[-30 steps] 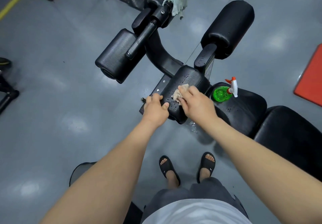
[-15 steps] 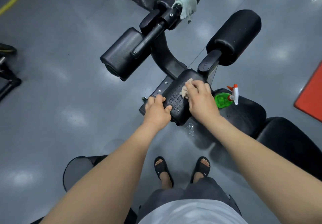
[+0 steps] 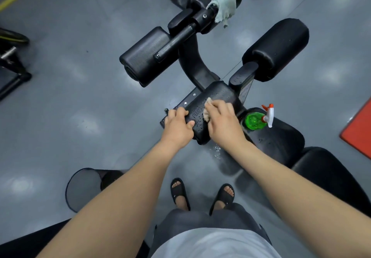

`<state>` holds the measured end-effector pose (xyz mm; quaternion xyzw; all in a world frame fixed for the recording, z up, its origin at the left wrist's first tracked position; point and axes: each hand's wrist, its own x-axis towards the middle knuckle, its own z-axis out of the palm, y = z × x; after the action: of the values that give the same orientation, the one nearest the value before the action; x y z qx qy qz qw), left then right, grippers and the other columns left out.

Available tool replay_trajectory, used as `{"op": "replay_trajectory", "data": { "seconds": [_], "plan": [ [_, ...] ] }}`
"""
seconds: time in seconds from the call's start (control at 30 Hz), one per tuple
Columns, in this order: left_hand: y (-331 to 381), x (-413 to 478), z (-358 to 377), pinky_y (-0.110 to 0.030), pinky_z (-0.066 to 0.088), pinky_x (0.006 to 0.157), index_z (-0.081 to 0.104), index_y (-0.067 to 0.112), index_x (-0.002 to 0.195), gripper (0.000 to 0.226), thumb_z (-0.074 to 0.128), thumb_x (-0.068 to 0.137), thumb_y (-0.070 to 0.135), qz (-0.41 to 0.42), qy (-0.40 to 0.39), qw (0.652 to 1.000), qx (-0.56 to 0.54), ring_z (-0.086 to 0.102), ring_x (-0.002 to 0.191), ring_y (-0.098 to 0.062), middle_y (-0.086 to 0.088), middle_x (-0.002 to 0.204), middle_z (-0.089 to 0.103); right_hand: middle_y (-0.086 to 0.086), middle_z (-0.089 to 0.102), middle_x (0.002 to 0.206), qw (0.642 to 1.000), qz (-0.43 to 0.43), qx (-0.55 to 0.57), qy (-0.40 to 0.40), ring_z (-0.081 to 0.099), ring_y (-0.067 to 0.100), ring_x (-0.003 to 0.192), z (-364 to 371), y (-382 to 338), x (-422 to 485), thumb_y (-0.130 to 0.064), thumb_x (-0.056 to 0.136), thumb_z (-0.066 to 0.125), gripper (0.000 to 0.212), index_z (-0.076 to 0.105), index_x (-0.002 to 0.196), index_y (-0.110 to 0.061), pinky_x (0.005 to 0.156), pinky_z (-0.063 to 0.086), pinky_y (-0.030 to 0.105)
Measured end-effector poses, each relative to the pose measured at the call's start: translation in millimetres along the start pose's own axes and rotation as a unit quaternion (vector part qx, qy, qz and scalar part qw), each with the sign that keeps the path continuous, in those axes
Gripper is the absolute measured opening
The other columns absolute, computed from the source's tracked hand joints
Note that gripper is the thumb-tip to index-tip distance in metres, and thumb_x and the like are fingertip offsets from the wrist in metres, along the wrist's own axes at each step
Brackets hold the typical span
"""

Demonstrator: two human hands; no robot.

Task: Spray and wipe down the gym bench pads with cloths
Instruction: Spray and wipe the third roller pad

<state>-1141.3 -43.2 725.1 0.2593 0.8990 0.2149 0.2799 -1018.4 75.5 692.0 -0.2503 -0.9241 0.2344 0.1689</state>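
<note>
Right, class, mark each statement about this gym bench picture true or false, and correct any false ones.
1. The right hand holds a beige cloth against the small pad. True.
2. The left hand grips the small pad's edge. True.
3. The spray bottle is in the left hand. False: it sits on the seat pad.
4. The small pad is dry. False: droplets cover it.

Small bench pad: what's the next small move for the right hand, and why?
Probably sweep the cloth toward the left hand: droplets bead on the small pad between the two hands, the right hand holds the cloth pressed just beside them, and the left hand grips the pad's edge.
</note>
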Motion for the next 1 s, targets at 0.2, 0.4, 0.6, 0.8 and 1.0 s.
{"op": "replay_trajectory", "data": {
  "seconds": [0.2,0.4,0.6,0.8,1.0],
  "plan": [
    [1,-3,1,-0.038,0.035,0.109,0.051,0.017,0.134,0.037,0.059,0.099,0.028,-0.005,0.007,1.000,0.001,0.042,0.124,-0.034,-0.007,0.130,0.041,0.014,0.051,0.125,0.999,0.005,-0.048,0.025,0.046,0.037,0.107,-24,35,27,-0.017,0.091,0.057,0.038,0.061,0.127,-0.008,0.079,0.053,0.048],
    [2,-4,-2,-0.040,0.038,0.110,0.053,0.016,0.132,0.038,0.064,0.098,0.028,-0.007,0.000,1.000,-0.007,0.047,0.124,-0.032,-0.004,0.123,0.042,0.018,0.056,0.110,0.992,0.120,-0.001,0.033,0.057,0.042,0.097,-29,36,33,-0.017,0.093,0.059,0.031,0.056,0.122,-0.007,0.077,0.047,0.045],
    [-2,-1,-4,-0.041,0.042,0.107,0.056,0.015,0.128,0.037,0.067,0.095,0.027,0.010,0.008,1.000,-0.014,0.051,0.118,-0.029,0.001,0.114,0.038,0.011,0.058,0.096,0.997,-0.050,-0.010,-0.061,0.062,0.037,0.083,-13,2,-14,-0.033,0.089,0.063,0.032,0.057,0.112,-0.012,0.059,0.049,0.042],
    [-8,0,-13,-0.023,0.035,0.098,0.057,0.016,0.130,0.040,0.068,0.096,0.032,0.028,-0.015,0.999,-0.024,0.051,0.113,-0.018,0.001,0.117,0.042,0.006,0.061,0.097,0.999,0.009,-0.044,-0.031,0.063,0.036,0.088,-30,29,11,-0.038,0.096,0.054,0.032,0.052,0.126,-0.027,0.063,0.055,0.044],
    [-12,3,-11,-0.024,0.037,0.096,0.060,0.017,0.126,0.034,0.068,0.096,0.031,0.029,-0.015,0.998,-0.052,0.050,0.108,-0.013,0.001,0.118,0.044,0.014,0.069,0.087,0.995,0.090,-0.023,0.033,0.065,0.041,0.080,-16,7,15,-0.039,0.099,0.050,0.031,0.056,0.107,-0.010,0.061,0.046,0.041]
  ]
}}
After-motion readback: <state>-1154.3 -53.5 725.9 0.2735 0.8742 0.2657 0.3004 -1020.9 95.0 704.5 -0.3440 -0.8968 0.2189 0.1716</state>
